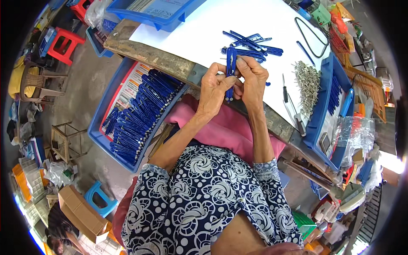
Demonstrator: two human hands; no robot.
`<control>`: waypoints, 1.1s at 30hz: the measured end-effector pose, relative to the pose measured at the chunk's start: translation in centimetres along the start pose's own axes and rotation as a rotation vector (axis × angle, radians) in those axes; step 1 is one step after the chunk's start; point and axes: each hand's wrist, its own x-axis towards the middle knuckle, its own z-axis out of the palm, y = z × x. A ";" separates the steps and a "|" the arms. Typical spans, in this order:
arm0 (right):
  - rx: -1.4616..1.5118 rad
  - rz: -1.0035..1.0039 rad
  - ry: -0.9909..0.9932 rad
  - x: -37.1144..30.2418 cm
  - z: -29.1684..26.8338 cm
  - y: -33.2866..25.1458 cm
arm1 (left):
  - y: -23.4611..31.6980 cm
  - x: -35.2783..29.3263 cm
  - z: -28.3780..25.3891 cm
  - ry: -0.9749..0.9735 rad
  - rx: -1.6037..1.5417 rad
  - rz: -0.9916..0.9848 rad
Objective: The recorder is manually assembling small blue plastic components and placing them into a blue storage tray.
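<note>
Both hands meet at the table's near edge around a slim blue bar [230, 70] with round silver ends. It looks made of narrow strips laid together. My left hand [215, 87] pinches its lower part between thumb and fingers. My right hand [253, 78] grips it from the other side, with some fingertips hidden behind it. Just beyond the hands, a loose pile of blue bars [250, 44] lies on the white table sheet [195, 40]. A heap of small silver rivets [306, 85] sits to the right.
Left of my lap, a blue tray [95, 123] holds rows of finished-looking blue bars. Another blue tray [325, 85] flanks the rivets. Beside them lie a black-handled screwdriver [285, 91], another black-handled tool [300, 125] and a black loop [297, 32]. A blue bin [163, 21] stands at the far left.
</note>
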 end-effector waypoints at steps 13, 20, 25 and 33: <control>-0.089 -0.076 0.025 0.0 -1.4 0.7 | -0.9 0.4 -0.1 -0.037 0.004 -0.071; -0.055 0.008 0.027 -0.3 -1.9 0.3 | -1.1 0.5 0.2 -0.031 0.028 -0.093; 0.071 0.031 -0.052 -0.2 -2.6 0.7 | -1.0 0.7 0.0 -0.047 -0.035 -0.132; 0.164 0.156 -0.153 -0.5 -3.0 0.4 | -1.0 0.7 -0.3 -0.067 -0.044 -0.153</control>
